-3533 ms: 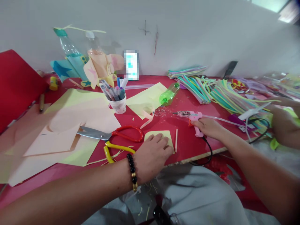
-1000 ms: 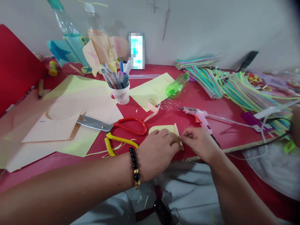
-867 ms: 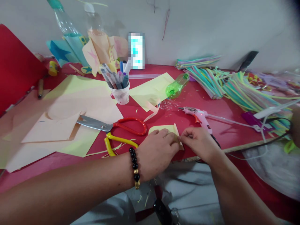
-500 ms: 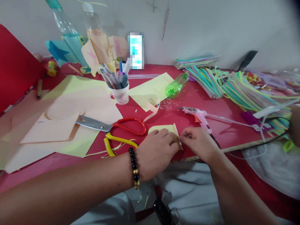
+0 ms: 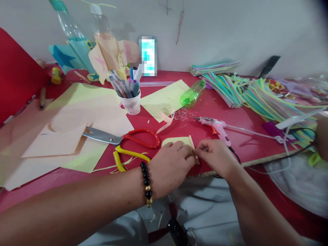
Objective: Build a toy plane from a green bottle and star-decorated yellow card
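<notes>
Left Hand Flat, Right Hand Pinching a Strip at the Paper's Edge

The left hand lies spread and palm down on a small yellow paper piece near the front edge of the red surface. The right hand has thumb and forefinger closed on a pale pink strip along that paper's right edge.

Just beyond the right hand, a pink glue gun lies with its nozzle pointing left. Left of the paper, scissors stand open, their blades reaching over peach sheets. Farther back are a cup of markers, a green bottle on its side and, to the right, bundles of fuzzy stems. Two paper-wrapped bottles stand by the wall.
</notes>
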Demonstrator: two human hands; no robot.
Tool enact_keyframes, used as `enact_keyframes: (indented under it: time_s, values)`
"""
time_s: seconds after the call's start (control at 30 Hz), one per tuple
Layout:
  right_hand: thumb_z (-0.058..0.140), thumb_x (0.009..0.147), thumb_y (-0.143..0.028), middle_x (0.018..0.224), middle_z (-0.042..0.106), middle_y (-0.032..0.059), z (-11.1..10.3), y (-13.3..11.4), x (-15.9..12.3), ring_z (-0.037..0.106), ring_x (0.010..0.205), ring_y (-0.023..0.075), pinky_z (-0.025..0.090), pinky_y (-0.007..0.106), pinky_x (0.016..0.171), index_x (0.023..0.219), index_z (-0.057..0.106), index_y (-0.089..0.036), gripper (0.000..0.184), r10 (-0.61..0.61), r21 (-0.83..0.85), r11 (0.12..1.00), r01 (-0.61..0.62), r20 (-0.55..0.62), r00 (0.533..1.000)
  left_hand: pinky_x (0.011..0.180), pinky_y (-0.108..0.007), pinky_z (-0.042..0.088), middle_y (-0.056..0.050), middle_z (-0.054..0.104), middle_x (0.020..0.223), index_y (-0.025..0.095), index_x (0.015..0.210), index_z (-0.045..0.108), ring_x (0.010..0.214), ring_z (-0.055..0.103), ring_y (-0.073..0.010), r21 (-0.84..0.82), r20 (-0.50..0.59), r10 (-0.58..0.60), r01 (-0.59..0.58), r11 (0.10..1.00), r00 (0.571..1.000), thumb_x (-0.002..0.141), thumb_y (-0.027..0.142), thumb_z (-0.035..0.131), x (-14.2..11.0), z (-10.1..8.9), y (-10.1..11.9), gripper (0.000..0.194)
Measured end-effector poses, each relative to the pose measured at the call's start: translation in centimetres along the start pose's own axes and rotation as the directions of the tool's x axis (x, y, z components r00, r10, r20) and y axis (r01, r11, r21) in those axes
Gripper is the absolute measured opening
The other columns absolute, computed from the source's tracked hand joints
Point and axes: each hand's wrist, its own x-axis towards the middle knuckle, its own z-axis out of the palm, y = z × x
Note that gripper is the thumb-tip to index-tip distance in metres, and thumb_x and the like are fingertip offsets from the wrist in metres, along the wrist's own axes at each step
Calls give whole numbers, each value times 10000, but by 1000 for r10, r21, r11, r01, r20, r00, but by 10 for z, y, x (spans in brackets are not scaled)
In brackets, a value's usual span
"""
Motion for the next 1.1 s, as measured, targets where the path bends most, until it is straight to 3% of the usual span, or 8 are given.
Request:
enact_keyframes:
  time_s: [0.27,0.5,0.67,0.87,1.0,1.1]
  values:
    - [564,740,-291,501,534,-9,0,-2,0,424,489,115,273,250,490,580,586,-192,189,15,-44,999,-15,1,1000,1007,-414,413,-58,571,1227,178,1111,552,1144,489,-240,-14,-8,5,-5,1000,1000,929,212,511,1,0,-2,190]
    - [532,718,-198,508,537,-15,2,2,0,428,489,107,273,243,493,571,557,-193,149,-29,-16,999,28,-17,999,980,-407,421,-48,439,1457,190,1221,491,1146,498,-225,9,-57,-51,52,999,997,934,196,464,4,-1,0,289]
    - [543,709,-189,527,559,-10,2,1,-1,445,506,110,284,245,502,584,583,-192,132,-19,-6,1000,19,-38,999,897,-433,433,-67,580,1288,182,1107,531,1065,518,-251,3,-51,-82,82,997,995,903,197,481,6,0,1,211]
    - [567,753,-206,540,578,-10,3,5,-2,466,499,108,301,237,488,609,604,-187,150,-63,65,996,65,-36,997,928,-438,421,-68,582,1293,171,1174,508,1109,509,-249,1,-45,-93,93,996,995,908,172,464,8,-1,1,269]
    - [580,793,-188,633,636,-4,5,16,-10,560,570,121,389,232,537,731,642,-184,88,-143,223,962,160,-92,986,927,-434,427,-72,581,1306,160,1200,504,1124,505,-252,11,-30,-98,98,995,995,928,181,451,9,-2,1,279]
    - [568,839,-157,746,632,17,9,28,-21,580,680,130,439,248,633,851,679,-184,115,-339,202,902,380,-212,917,952,-441,422,-58,572,1327,163,1241,488,1147,497,-249,6,-29,-99,99,995,995,943,184,441,8,-2,1,302]
